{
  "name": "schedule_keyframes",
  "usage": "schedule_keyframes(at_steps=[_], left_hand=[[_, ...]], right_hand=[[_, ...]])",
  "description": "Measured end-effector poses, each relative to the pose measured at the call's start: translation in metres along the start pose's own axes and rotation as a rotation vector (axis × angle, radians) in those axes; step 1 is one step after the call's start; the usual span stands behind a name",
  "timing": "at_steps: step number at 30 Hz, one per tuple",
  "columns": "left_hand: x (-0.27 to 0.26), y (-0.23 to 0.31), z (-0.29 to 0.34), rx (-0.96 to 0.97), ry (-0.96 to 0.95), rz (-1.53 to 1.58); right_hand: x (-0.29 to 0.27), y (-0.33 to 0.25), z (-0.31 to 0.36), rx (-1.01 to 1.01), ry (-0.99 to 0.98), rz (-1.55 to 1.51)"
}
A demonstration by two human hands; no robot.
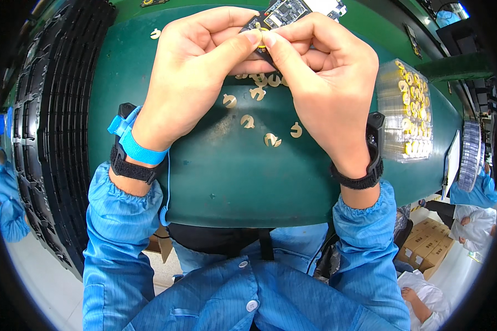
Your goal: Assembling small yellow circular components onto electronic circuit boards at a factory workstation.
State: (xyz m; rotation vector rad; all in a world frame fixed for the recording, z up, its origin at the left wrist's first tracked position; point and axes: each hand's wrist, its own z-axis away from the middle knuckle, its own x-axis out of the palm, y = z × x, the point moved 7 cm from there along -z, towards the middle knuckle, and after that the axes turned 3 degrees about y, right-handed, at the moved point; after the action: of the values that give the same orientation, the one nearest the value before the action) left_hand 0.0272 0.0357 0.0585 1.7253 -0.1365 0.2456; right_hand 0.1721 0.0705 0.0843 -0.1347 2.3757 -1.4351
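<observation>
At the far side of the green mat, my left hand and my right hand are closed around a dark circuit board. Both thumbs meet on a small round part with a yellow rim, pressed against the board; the thumbs cover much of it. The fingers of each hand curl behind the board, partly hidden. Below the hands lie several small cream notched discs, scattered on the mat. A blue strap with a cord circles my left wrist, and black bands are on both wrists.
On the right of the mat stands a clear plastic tray with several yellow-rimmed round parts. A tall stack of black trays lines the left edge. Cardboard boxes and other people are beyond the table at right.
</observation>
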Motion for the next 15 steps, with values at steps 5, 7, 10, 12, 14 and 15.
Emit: schedule_keyframes(at_steps=[5,7,10,12,14,15], left_hand=[[0.002,0.000,-0.001,0.007,-0.048,0.047],[0.001,0.000,-0.001,0.005,-0.040,0.044],[-0.001,0.000,-0.001,0.010,-0.036,0.020],[0.000,0.000,-0.001,0.026,-0.037,0.002],[0.001,0.002,-0.002,0.025,-0.023,-0.010],[0.001,0.003,-0.002,0.022,-0.007,-0.021]], right_hand=[[0.000,-0.001,0.001,0.009,0.011,0.030],[0.001,-0.002,0.001,-0.078,0.065,0.054],[0.000,-0.012,0.003,-0.124,0.068,0.148],[0.003,-0.009,0.004,-0.083,0.018,0.218],[-0.001,-0.002,0.003,-0.072,0.165,-0.068],[-0.002,-0.003,0.002,-0.073,0.166,-0.067]])
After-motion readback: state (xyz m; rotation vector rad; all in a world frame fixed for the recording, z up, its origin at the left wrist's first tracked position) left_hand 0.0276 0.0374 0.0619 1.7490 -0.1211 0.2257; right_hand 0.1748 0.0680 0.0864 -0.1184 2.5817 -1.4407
